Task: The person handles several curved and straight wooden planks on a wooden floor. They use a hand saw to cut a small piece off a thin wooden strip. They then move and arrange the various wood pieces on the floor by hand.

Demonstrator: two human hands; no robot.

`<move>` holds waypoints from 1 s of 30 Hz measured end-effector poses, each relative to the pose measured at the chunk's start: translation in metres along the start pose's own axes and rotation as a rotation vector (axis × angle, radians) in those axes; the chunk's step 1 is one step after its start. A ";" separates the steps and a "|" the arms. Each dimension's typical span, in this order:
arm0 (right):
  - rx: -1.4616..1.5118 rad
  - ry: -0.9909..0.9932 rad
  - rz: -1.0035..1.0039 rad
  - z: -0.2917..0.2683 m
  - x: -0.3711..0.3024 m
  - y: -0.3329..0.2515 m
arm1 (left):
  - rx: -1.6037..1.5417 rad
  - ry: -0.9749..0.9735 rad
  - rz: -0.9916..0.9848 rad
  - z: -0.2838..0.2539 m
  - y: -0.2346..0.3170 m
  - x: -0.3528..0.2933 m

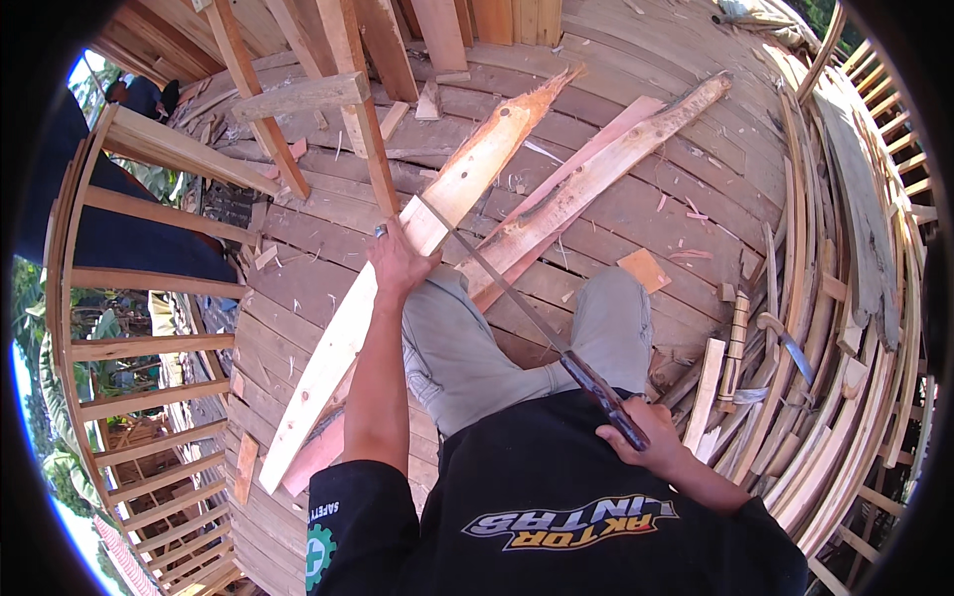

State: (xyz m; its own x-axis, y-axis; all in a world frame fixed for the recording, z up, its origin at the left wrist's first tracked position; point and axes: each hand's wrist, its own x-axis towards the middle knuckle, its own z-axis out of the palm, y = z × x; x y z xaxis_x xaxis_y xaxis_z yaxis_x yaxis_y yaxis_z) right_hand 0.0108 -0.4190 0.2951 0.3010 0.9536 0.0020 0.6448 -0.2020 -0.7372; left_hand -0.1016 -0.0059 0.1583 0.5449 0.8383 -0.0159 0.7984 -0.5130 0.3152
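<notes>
My left hand (397, 260), with a ring on one finger, is pressed onto a long pale plank (328, 377) and holds it beside the cut line. The plank runs from the lower left past my knee to a rough, splintered far end. My right hand (651, 437) is closed round the dark handle of a hand saw (517, 298). Its narrow blade, seen nearly edge-on, slants up to the left and its far end lies across the plank, just right of my left hand. How deep the teeth sit in the wood cannot be seen.
A bark-edged board (616, 159) lies on the slatted wooden floor (715, 189). Upright timbers (348, 89) stand ahead. To my right are a wooden-handled knife (787, 348), a bound wooden sheath (735, 338) and stacked strips (805, 427). A slatted railing (154, 348) runs on the left.
</notes>
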 end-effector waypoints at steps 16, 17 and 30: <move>0.164 0.173 -0.047 0.062 0.114 0.013 | 0.012 0.014 0.032 -0.002 0.008 -0.002; 0.176 0.229 -0.044 0.070 0.156 0.016 | -0.005 0.020 0.057 -0.003 0.014 -0.001; 0.172 0.220 -0.040 0.069 0.135 0.020 | -0.121 -0.030 0.119 -0.005 0.007 0.013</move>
State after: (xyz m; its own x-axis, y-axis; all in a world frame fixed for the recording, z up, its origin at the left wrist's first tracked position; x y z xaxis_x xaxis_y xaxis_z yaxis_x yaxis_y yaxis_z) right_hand 0.0155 -0.2787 0.2342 0.4349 0.8849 0.1666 0.5365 -0.1060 -0.8372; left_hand -0.0901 0.0024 0.1652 0.6427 0.7661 0.0005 0.6922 -0.5809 0.4281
